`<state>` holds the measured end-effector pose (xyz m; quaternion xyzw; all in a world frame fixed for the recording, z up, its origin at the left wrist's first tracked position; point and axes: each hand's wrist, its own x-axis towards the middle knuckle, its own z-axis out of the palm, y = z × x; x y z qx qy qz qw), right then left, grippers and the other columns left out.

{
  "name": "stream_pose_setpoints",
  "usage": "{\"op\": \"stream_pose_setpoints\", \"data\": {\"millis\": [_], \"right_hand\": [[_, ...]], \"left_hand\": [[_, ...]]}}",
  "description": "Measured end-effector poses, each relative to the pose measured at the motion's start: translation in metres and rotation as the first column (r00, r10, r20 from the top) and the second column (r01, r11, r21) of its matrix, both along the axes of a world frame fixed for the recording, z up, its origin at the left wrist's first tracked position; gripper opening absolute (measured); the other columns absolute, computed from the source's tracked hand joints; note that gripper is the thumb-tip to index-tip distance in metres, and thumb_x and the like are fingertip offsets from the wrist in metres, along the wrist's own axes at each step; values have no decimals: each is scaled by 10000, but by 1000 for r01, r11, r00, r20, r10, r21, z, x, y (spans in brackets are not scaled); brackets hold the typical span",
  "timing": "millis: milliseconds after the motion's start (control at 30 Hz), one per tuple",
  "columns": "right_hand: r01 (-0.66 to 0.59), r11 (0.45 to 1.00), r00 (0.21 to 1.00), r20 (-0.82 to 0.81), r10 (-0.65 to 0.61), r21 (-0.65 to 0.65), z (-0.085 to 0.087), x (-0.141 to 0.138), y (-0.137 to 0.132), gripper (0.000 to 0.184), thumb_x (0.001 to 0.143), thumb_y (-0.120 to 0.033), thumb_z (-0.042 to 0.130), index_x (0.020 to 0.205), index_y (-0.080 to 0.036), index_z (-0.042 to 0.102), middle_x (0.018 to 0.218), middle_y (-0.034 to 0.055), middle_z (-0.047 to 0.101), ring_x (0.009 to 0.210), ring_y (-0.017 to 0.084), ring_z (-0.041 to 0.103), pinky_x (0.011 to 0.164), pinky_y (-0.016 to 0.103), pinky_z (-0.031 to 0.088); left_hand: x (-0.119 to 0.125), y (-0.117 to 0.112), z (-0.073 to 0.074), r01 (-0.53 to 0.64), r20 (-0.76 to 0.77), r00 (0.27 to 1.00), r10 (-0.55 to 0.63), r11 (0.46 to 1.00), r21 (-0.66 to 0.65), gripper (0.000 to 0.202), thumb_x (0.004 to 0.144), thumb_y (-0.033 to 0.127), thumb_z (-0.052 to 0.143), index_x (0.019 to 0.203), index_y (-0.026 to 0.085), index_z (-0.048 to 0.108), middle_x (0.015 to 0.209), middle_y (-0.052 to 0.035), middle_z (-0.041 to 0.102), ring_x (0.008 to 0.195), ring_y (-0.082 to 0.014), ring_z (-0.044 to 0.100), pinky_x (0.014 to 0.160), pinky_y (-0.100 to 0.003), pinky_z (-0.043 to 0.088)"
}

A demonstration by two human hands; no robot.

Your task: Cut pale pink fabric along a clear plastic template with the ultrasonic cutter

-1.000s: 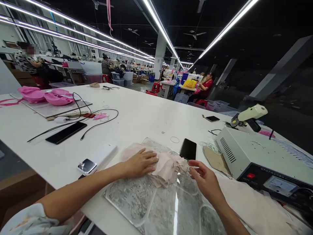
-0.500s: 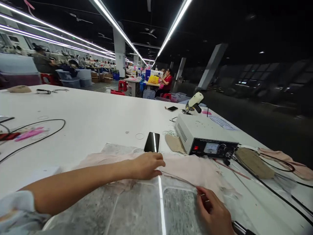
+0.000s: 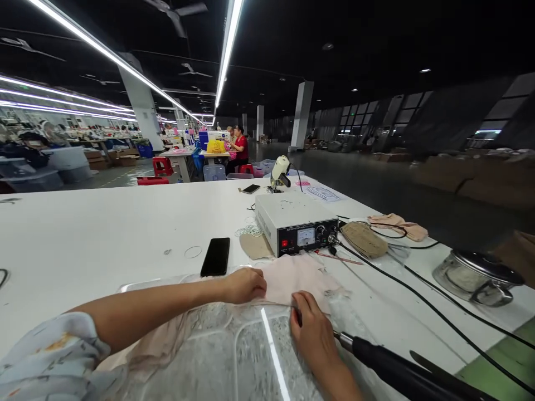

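Pale pink fabric [image 3: 288, 275] lies over a clear, glossy sheet [image 3: 200, 356] with grey showing beneath it. My left hand [image 3: 246, 285] reaches across from the left, its fingers closed on the fabric near the middle. At the fabric's near edge, my right hand [image 3: 311, 328] pinches the cloth with thumb and fingers. A black-handled tool with a metal end [image 3: 376, 356] lies along the right side of my right hand. Its tip is hidden behind that hand, and I cannot tell whether the palm touches it. A loose bunch of the fabric gathers beneath my left forearm.
A black phone [image 3: 215, 257] lies just beyond the fabric. The grey control box [image 3: 296, 220], with dial and cables, stands behind on the white table [image 3: 104, 234]. To the right are tan pads [image 3: 364, 239] and a lidded glass pot [image 3: 476, 275]. A co-worker [image 3: 239, 147] sits farther off.
My view has swung to the right, bringing the glass pot and more of the black-handled tool into sight. Both hands are now closer together, and the fabric has bunched under my left forearm.
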<state>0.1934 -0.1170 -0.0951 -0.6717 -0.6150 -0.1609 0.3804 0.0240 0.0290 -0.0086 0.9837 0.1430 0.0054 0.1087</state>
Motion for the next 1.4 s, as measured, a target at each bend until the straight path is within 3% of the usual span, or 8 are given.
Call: {"op": "stream_pose_setpoints", "data": {"millis": [200,367,467,733,1000,1200,1333,1400], "right_hand": [[-51,997,999,4,51,-56,-2,4,1,265,825,-72,467,995,-173,644,1024,100,668,820,196,684,619,278,518],[-73,992,997,-30,70,-105,-5,6,0,125,914,-189,549,1011,-158,622,1030,66,651,815,148,643,660,278,533],[-80,985,996,-49,73,-151,-7,7,0,215,929,-321,586,1072,-162,607,1065,56,634,843,141,628,705,308,551],[-83,963,994,-91,62,-256,-6,7,1,286,932,-364,576,1155,-186,597,1144,74,620,933,172,630,790,363,554],[-44,972,995,-97,22,-232,-8,4,7,317,928,-370,582,1188,-189,585,1184,82,608,974,188,627,814,384,552],[-53,981,999,-19,51,-189,-9,6,3,301,931,-378,577,1155,-179,595,1126,71,625,909,166,631,778,362,557],[-126,987,987,91,135,-103,0,1,-15,90,919,-220,563,951,-168,629,943,42,647,831,155,634,678,292,540],[-187,980,970,146,195,-70,3,-4,-28,170,876,-84,499,875,-188,633,903,48,657,835,169,648,648,271,526]], "left_hand": [[0,-18,-2,-169,-10,986,168,985,-22,40,854,197,675,854,166,700,921,-40,686,837,-167,647,791,-257,509],[6,-29,-10,-303,-70,951,302,953,-4,242,972,322,581,1133,145,615,1140,-82,626,988,-195,629,870,-394,546],[6,-29,-14,-352,-81,933,350,936,-12,306,975,340,576,1215,150,576,1203,-94,597,1023,-212,621,873,-411,550],[4,-35,-13,-366,-67,928,366,930,6,309,973,336,578,1224,155,573,1223,-98,588,1045,-217,614,888,-420,544],[1,-36,22,-354,-18,934,357,932,73,298,971,340,584,1189,138,584,1156,-86,612,988,-202,630,850,-401,555],[-21,-69,43,-254,-7,967,256,962,102,183,980,140,431,888,146,589,868,-46,650,781,-160,622,714,-254,483],[-51,-101,38,-182,-84,978,191,978,105,141,837,34,523,839,170,561,836,-27,646,710,-170,625,638,-237,456],[-66,-118,30,-138,-145,978,153,984,111,204,740,-14,561,824,171,554,808,-27,641,686,-185,629,639,-254,466]]}}
